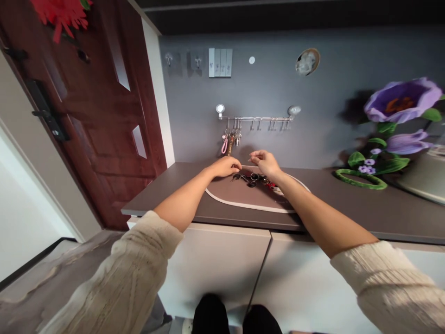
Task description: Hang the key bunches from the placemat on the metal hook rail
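My left hand hovers at the left end of a pile of keys and key rings, its fingers loosely bent and a little apart, with nothing visible in them. Above the pile's back edge is my right hand. Its thumb and fingertips are drawn together; whatever they may pinch is too small to make out. The pile, with dark, metal and red pieces, lies on a brown mat with a pale rim. Several key bunches, one with a pink strap, hang from a clear hook rail behind my hands.
The mat lies on a dark countertop over white cabinet doors. To the right stand purple fabric flowers on a green ring base, beside a pale lampshade-like object. A dark red door is at left.
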{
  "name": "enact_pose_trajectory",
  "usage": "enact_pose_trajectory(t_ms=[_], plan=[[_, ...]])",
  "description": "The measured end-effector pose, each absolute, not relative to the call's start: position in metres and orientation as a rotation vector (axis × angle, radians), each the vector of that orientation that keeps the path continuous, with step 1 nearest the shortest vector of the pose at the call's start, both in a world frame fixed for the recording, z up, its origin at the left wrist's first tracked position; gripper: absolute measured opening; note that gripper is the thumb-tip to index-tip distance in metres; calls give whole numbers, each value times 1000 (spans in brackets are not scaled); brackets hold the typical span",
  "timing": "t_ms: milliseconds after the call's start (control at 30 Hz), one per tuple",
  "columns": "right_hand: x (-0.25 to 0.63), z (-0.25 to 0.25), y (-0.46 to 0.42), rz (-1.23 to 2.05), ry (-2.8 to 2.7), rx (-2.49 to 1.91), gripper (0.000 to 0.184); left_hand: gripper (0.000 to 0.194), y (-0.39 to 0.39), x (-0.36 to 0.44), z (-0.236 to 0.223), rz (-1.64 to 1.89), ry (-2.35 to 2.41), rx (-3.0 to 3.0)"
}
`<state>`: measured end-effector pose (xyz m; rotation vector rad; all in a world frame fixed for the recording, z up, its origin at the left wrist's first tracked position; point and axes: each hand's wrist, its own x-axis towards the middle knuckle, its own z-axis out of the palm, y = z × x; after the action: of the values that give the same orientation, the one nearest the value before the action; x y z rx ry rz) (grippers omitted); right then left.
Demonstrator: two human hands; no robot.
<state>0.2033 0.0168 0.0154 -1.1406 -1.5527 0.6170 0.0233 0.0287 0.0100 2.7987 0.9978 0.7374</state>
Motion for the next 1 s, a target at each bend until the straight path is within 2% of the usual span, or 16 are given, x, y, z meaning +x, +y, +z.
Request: enact_pose_trajectory(t_ms=[200, 367, 667, 1000], plan=[[208, 0, 12, 296, -1870, -1313, 18, 25, 27, 28, 5, 528, 961, 2991], [206, -2, 13, 132, -2003, -1383, 23, 24, 30, 28, 3, 503, 937, 3034], [203, -1, 11, 95, -2079, -1428, 28, 14, 30, 27, 5, 634, 1012, 2949], [201, -1, 12, 138, -2113, -1426, 27, 14, 27, 25, 6, 801, 1172, 2699]])
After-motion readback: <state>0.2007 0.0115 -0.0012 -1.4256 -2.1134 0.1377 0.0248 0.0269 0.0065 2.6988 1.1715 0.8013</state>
